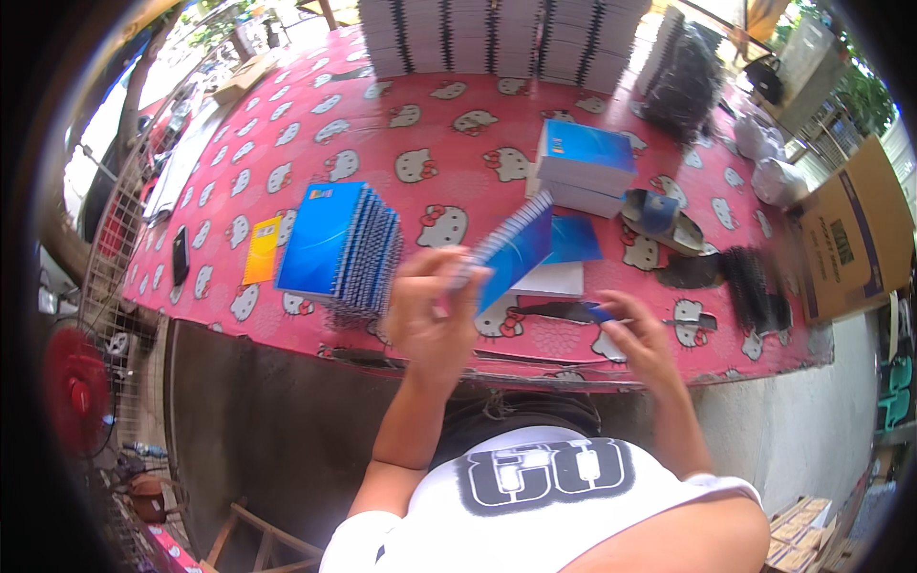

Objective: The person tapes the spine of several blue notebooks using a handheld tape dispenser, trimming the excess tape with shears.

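Note:
My left hand holds a blue spiral-bound notebook raised above the table, tilted, with its wire spine uppermost. My right hand rests on the table's near edge, fingers closed on a small blue-tipped tool beside a dark strip. Under the raised notebook lies a blue cover on white sheets. A fanned stack of finished blue spiral notebooks lies to the left of my left hand.
The table wears a pink cat-print cloth. A second stack of blue-covered blocks sits further back, tall white paper stacks along the far edge. Black binding combs, a tape dispenser, a yellow booklet, a phone, a cardboard box.

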### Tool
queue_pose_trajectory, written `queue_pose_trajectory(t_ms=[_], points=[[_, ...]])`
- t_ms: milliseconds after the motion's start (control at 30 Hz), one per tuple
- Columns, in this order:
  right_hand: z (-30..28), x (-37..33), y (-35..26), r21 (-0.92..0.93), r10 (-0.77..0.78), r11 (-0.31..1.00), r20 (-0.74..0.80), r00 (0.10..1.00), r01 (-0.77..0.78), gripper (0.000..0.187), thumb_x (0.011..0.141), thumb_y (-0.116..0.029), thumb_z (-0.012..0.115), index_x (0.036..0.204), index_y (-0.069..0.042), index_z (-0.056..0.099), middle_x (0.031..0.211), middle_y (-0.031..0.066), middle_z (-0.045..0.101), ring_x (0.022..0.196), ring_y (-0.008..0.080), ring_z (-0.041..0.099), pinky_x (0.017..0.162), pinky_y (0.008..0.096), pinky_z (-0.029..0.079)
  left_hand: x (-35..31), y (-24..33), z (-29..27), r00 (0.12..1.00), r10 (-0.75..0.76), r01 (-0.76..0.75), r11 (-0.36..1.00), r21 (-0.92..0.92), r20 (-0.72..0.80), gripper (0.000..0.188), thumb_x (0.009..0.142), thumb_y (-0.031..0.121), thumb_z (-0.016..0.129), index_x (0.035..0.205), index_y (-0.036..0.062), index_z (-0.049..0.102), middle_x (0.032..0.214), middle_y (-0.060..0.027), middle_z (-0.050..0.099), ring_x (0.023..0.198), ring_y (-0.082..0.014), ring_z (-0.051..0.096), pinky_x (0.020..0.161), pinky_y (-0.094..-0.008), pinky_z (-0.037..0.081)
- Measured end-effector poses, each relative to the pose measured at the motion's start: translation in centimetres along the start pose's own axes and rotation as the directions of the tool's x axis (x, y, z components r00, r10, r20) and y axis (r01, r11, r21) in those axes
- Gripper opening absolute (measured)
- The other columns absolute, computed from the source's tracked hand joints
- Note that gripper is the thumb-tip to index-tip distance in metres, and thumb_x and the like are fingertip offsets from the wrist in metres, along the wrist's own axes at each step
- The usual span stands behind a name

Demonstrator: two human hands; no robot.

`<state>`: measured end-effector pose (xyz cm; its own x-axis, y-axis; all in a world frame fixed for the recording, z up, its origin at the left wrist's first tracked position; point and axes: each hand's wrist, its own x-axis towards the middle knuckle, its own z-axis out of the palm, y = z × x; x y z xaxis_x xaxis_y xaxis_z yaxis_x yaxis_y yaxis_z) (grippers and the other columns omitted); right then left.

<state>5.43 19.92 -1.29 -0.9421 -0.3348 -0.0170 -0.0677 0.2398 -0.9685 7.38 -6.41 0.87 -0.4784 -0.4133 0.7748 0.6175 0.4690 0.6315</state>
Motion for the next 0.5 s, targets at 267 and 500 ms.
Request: queue_pose_trajectory(t_ms=[267, 500], points=[[-4.7, 1.7, 2.1, -0.841, -0.385, 0.465, 0.089, 0.919, 0.276, 0.034, 0.084, -0.013, 0.063, 0.115, 0.000, 0.063, 0.123, 0.0214, 0.057, 0.113, 0.0378, 0.055, 0.097, 0.0447, 0.043, 5.6, -6.4, -14.1, 0.822, -0.270, 0.357, 0.930, 0.084, -0.501, 0.016, 0.090, 0.008, 0.067, 0.086, 0.0034, 0.053, 0.106, -0.0184, 0.068, 0.077, -0.0079, 0.060, 0.057, -0.0171, 0.043], [-2.2, 11.5, 2.2, -0.791, -0.505, 0.369, 0.270, 0.820, 0.488, 0.045, 0.073, 0.005, 0.058, 0.116, -0.005, 0.066, 0.119, 0.0151, 0.062, 0.113, 0.0361, 0.055, 0.097, 0.0431, 0.043, 5.5, -8.0, -12.9, 0.826, -0.281, 0.336, 0.941, 0.027, -0.488, 0.015, 0.091, 0.005, 0.063, 0.104, -0.0021, 0.059, 0.101, -0.0118, 0.069, 0.083, -0.0086, 0.062, 0.070, -0.0202, 0.048]])
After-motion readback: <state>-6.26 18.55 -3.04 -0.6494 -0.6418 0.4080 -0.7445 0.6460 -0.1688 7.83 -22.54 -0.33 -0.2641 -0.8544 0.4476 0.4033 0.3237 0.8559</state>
